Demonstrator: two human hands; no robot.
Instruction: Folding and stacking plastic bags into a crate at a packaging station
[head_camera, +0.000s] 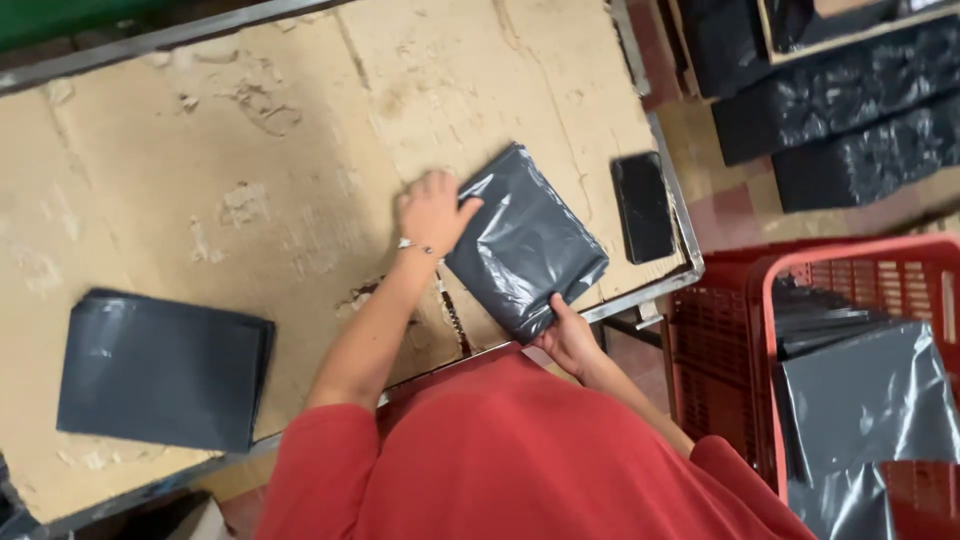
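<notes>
Now | grey bag (525, 245) long axis diagonal, upper-left to lower-right | left hand (432, 210) pressing flat | right hand (566, 335) seemingly pinching its corner

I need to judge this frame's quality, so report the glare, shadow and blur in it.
Head view: soft glare streaks the crinkled dark grey plastic bag between the left hand and right hand; the flat black phone shows a faint sheen; the worn brown cardboard tabletop is evenly lit with weak shadows; the red plastic crate looks slightly soft.
</notes>
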